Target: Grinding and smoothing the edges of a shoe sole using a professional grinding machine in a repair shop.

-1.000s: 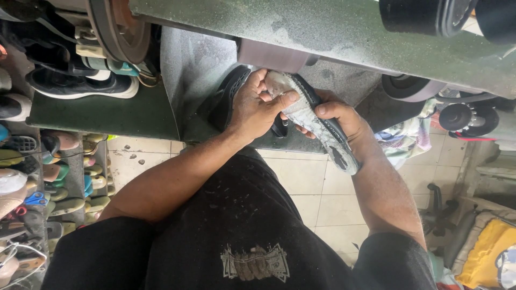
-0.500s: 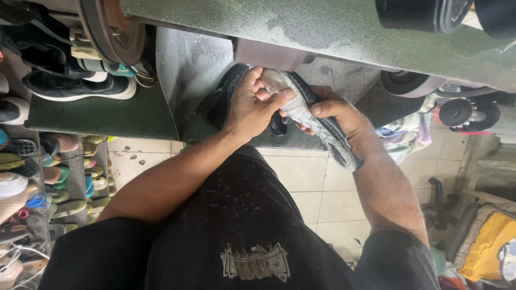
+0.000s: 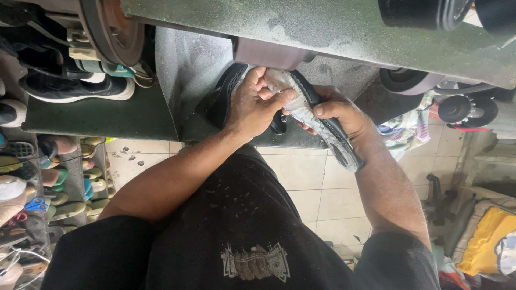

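- The left hand (image 3: 252, 104) and right hand (image 3: 336, 110) together hold a shoe (image 3: 314, 115) sole-up against the sanding drum (image 3: 271, 53) of a green machine (image 3: 322, 27).
- The left hand is clamped on the toe end, thumb and fingers pressing the pale, roughened sole toward the drum, probably to steady the spot being ground.
- The right hand is closed around the middle of the shoe, thumb across the sole and fingers underneath, carrying its weight; the heel end sticks out toward the person.
- The shoe sits just under the drum, toe apparently touching it, above the tiled floor (image 3: 317, 198).
- A second black shoe (image 3: 223, 96) leans against the machine's base just behind the left hand.
- More shoes (image 3: 75, 88) lie on a shelf at left, with pairs racked below.
- Spare wheels (image 3: 457, 107) hang on the right.
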